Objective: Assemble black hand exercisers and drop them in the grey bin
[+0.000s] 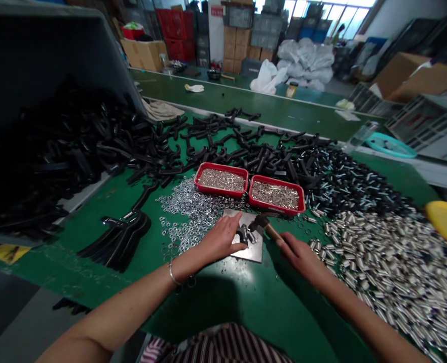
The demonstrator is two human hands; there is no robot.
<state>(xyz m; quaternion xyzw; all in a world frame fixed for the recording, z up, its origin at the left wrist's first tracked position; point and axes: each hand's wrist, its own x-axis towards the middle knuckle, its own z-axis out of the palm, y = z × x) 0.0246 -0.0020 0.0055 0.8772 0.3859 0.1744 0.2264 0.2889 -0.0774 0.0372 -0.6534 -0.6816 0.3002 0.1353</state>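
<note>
My right hand is closed round the wooden handle of a hammer. The dark hammer head is over the upper right part of a flat metal plate. On that plate, my left hand grips a small black part with shiny metal cylinders at its end; the fingers hide much of it. Just beyond the plate stand two red trays, one with tiny rings and one with small pins. Loose silver nuts or rings are spread left of the plate.
Black curved handles fill a large grey bin at left and lie along the back. A stack of black handles rests at front left. Metal cylinders and screws are heaped at right, beside a yellow lid.
</note>
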